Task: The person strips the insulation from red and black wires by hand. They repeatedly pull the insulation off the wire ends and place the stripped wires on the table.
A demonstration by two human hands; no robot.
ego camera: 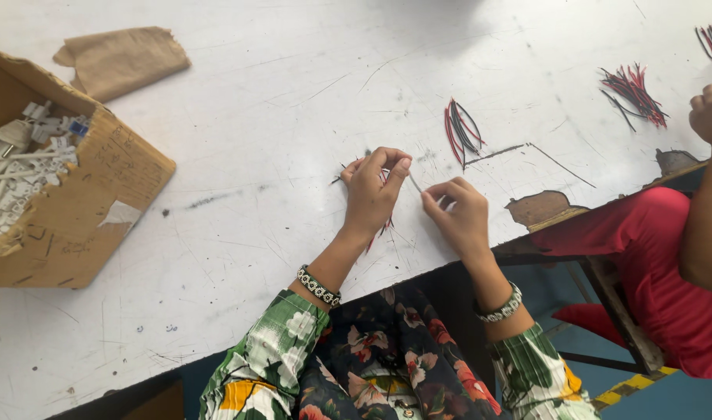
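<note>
- White scratched worktop [294,93]; cardboard box [84,210] at 9 o'clock.
- Left hand [369,194] pinches thin wire [413,183].
- Right hand [461,216] pinches the same wire's other end.
- Wire bundle [461,128] at 1 o'clock.

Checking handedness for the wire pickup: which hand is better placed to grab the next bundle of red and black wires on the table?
Right, probably. The right hand is nearer the wire bundle up and right of both hands. The left hand pinches a thin white piece and sits over loose wires, farther off.
</note>
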